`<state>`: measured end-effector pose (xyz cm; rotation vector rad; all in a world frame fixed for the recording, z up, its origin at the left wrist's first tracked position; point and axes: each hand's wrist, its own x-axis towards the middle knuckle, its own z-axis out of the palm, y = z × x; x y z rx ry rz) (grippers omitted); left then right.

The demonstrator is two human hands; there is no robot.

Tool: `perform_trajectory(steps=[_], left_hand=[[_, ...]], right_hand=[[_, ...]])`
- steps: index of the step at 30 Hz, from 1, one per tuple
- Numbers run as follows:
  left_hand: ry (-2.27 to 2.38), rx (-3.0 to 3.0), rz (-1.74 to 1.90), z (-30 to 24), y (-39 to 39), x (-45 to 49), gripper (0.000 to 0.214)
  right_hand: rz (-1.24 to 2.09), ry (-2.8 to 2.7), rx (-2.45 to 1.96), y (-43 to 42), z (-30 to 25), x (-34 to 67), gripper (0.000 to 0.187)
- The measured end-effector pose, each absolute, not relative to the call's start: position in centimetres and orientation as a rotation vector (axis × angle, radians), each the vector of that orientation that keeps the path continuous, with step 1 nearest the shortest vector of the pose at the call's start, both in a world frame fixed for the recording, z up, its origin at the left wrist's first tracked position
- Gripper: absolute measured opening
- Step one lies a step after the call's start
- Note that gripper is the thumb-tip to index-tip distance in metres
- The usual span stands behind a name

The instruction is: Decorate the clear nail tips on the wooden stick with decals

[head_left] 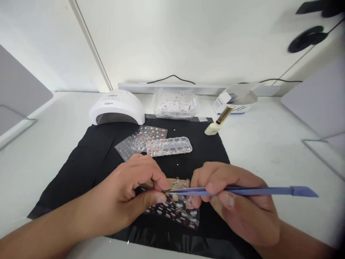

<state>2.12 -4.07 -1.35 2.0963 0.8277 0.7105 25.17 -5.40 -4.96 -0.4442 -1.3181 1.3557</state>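
Observation:
In my right hand (237, 201), pinched between thumb and fingers, lies a pair of purple tweezers (253, 190). Their metal tips point left and meet the fingertips of my left hand (142, 187). Thumb and index finger of that left hand are closed together; whatever small thing is between them is mostly hidden. Under both hands is a clear sticker sheet (178, 212) with small red and white designs. A tan strip (172, 182) shows along its far side, with small clear pieces on it. Beyond my hands rests a clear compartment case (169, 146) with tiny decorations.
More clear sticker sheets (142, 138) lie on the black mat (88, 162). A white nail lamp (117, 106) stands back left, a plastic tub (175, 106) of packets at the back. A cream polish bottle (215, 126) with a gold cap and an opened white box (237, 100) are right.

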Motion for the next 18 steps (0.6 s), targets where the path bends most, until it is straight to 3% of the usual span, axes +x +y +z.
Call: perform_trajectory(steps=[18], left_hand=[[0.876,2.033,0.666,-1.53,-4.36,1.86,0.004]], right_hand=[[1.332,-1.322,-0.458,-5.35,-4.9,25.12,0.016]])
